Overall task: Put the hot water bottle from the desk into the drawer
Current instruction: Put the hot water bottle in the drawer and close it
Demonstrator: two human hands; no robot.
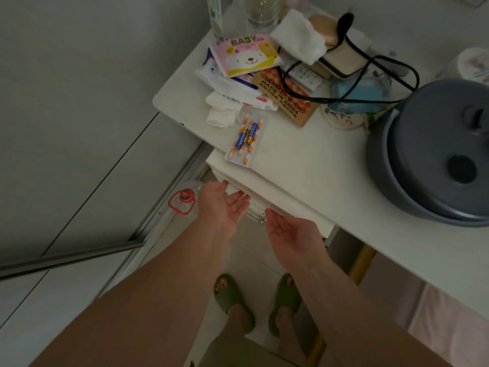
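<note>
On the cluttered white desk (304, 165), a beige pouch with black edging and a black cord (341, 59) lies at the back; it looks like the hot water bottle. The white drawer front (280, 200) hangs under the desk's near edge. My left hand (225, 205) is palm up, its fingertips reaching under the drawer front's lower edge. My right hand (291, 231) is also palm up, just below and right of it, fingers spread and holding nothing. A shiny metal piece (255, 214) shows between the two hands. The drawer's inside is hidden.
A large grey round lid (436, 154) fills the desk's right side. A pill blister with two batteries (246, 139) overhangs the near edge. Tissue packs (246, 54), a glass (262, 11) and a blue bag (362, 94) crowd the back. A red-printed plastic bag (182, 201) lies on the floor.
</note>
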